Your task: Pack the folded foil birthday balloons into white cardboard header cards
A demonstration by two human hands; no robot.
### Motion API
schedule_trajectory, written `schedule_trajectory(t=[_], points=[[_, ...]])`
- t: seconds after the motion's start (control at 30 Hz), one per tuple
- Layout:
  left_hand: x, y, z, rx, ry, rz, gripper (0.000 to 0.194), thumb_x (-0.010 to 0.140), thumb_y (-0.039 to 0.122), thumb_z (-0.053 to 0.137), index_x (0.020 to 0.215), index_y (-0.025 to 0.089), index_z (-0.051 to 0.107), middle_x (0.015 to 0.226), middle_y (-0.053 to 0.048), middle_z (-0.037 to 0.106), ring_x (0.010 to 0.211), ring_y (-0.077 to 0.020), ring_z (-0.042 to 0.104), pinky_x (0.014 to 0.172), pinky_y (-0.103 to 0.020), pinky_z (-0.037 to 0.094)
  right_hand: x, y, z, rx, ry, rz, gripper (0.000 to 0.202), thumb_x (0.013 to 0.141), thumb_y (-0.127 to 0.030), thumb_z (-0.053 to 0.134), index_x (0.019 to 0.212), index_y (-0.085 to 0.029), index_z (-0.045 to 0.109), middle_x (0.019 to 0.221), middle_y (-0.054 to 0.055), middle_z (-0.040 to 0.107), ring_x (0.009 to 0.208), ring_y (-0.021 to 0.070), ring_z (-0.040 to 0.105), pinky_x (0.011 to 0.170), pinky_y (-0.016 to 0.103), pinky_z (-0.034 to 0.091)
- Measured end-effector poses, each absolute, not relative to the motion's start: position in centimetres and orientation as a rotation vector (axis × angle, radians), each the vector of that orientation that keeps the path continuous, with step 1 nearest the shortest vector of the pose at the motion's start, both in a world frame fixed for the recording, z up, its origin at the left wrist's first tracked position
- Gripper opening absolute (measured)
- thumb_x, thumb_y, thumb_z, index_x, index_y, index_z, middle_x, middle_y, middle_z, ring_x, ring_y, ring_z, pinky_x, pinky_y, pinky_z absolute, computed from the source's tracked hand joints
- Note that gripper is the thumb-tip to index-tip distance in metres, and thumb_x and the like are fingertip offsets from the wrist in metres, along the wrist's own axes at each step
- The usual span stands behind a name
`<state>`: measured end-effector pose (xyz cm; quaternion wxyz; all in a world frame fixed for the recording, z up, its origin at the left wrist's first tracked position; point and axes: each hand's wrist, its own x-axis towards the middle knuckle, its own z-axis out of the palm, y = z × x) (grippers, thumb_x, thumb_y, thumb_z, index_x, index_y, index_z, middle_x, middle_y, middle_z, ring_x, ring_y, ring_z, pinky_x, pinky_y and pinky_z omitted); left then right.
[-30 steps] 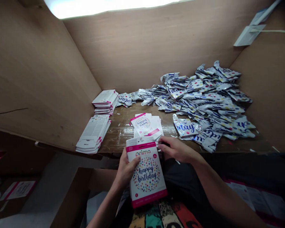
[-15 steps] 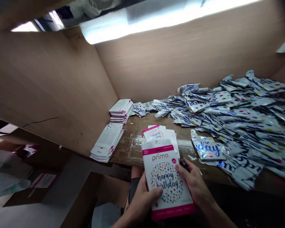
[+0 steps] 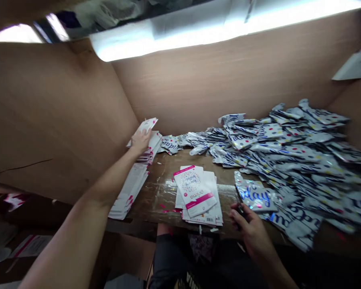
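Observation:
My left hand (image 3: 140, 140) reaches to the back left and holds a white card packet (image 3: 147, 125) over the rear stack of packets (image 3: 155, 140). A second stack (image 3: 128, 192) lies nearer, under my forearm. At the right front, my right hand (image 3: 243, 218) is closed around a small dark tool (image 3: 240, 212), whose exact kind I cannot make out. Between the hands, several white and pink "prima" packets (image 3: 195, 190) lie loosely piled on the brown table (image 3: 162, 180). Beside my right hand is a silvery foil piece marked "day" (image 3: 257, 196).
A large heap of dotted foil pieces (image 3: 295, 156) covers the right side and runs along the back. Wooden panels (image 3: 198, 80) enclose the left and back. A bright lamp (image 3: 183, 36) hangs above. Small scraps lie near the front edge.
The "happy birthday" packet has left the space between my hands. My left hand has moved to the back-left stack; my right hand has moved away from the packet, still around the dark tool.

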<state>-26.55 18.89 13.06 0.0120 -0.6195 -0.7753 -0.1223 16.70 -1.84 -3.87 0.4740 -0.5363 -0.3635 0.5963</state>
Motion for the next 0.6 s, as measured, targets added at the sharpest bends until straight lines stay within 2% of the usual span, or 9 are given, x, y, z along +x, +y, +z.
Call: schedule_trajectory(t=[0.1,0.17,0.23,0.27,0.33,0.4,0.5,0.6], points=[[-27.3,20.9,11.2,-1.954,-2.528,-0.348,0.046,0.095,0.032,0.058,0.129,0.002,0.064,0.133,-0.031,0.062,0.129,-0.0426,0.048,0.108,-0.054,0.039,17.8,-2.4,-4.0,-1.421,-1.09,1.348,0.049,0.078,-0.056,0.081,0.108,-0.019,0.072,0.089,0.005,0.073,0.08,0.0231,0.065,0.072,0.032,0.053],[-27.0,20.6,9.3,-1.94,-2.55,-0.38,0.048,0.097,0.036,0.056,0.129,0.001,0.062,0.138,-0.033,0.059,0.131,-0.0424,0.047,0.109,-0.053,0.037,18.1,-2.4,-4.1,-1.51,-1.24,1.224,0.046,0.084,-0.054,0.074,0.112,-0.019,0.073,0.097,0.007,0.075,0.089,0.0265,0.068,0.082,0.037,0.054],[-25.8,19.1,6.8,-1.954,-2.564,-0.422,0.046,0.102,0.039,0.049,0.129,0.005,0.063,0.138,-0.03,0.061,0.13,-0.0406,0.05,0.107,-0.049,0.038,17.8,-1.8,-4.3,-1.557,-1.398,1.123,0.041,0.09,-0.05,0.066,0.116,-0.019,0.072,0.104,0.009,0.076,0.095,0.0284,0.069,0.088,0.04,0.053],[-24.8,17.8,5.3,-1.98,-2.588,-0.433,0.045,0.103,0.043,0.047,0.123,0.008,0.067,0.131,-0.028,0.066,0.124,-0.0396,0.056,0.104,-0.046,0.041,17.4,-1.2,-4.4,-1.561,-1.485,1.077,0.039,0.093,-0.048,0.062,0.118,-0.02,0.071,0.107,0.009,0.076,0.098,0.0289,0.07,0.09,0.041,0.053],[-22.2,14.6,1.8,-2.099,-2.665,-0.424,0.044,0.1,0.053,0.053,0.096,0.015,0.074,0.102,-0.022,0.076,0.102,-0.0374,0.068,0.09,-0.04,0.046,16.0,0.5,-4.6,-1.552,-1.682,0.953,0.035,0.098,-0.042,0.056,0.121,-0.019,0.068,0.114,0.011,0.075,0.104,0.0298,0.069,0.093,0.042,0.052],[-19.5,11.0,-1.7,-2.221,-2.744,-0.466,0.044,0.095,0.059,0.061,0.08,0.02,0.074,0.083,-0.016,0.076,0.085,-0.0336,0.071,0.077,-0.035,0.046,14.0,2.3,-4.6,-1.593,-1.889,0.791,0.032,0.1,-0.037,0.056,0.123,-0.017,0.066,0.121,0.014,0.072,0.112,0.0305,0.066,0.097,0.041,0.049],[-16.5,7.2,-5.4,-2.219,-2.825,-0.707,0.036,0.09,0.055,0.068,0.088,0.019,0.075,0.086,-0.013,0.078,0.083,-0.0308,0.073,0.071,-0.032,0.045,10.9,4.1,-4.6,-1.699,-2.182,0.574,0.027,0.098,-0.031,0.064,0.12,-0.016,0.065,0.124,0.016,0.069,0.119,0.0307,0.061,0.1,0.038,0.046],[-15.7,6.0,-7.0,-2.134,-2.879,-0.99,0.028,0.087,0.043,0.072,0.092,0.016,0.074,0.088,-0.013,0.079,0.078,-0.0275,0.072,0.067,-0.031,0.046,9.2,4.0,-4.6,-1.682,-2.349,0.451,0.023,0.096,-0.027,0.068,0.117,-0.017,0.065,0.122,0.014,0.068,0.118,0.0299,0.059,0.099,0.037,0.045]])
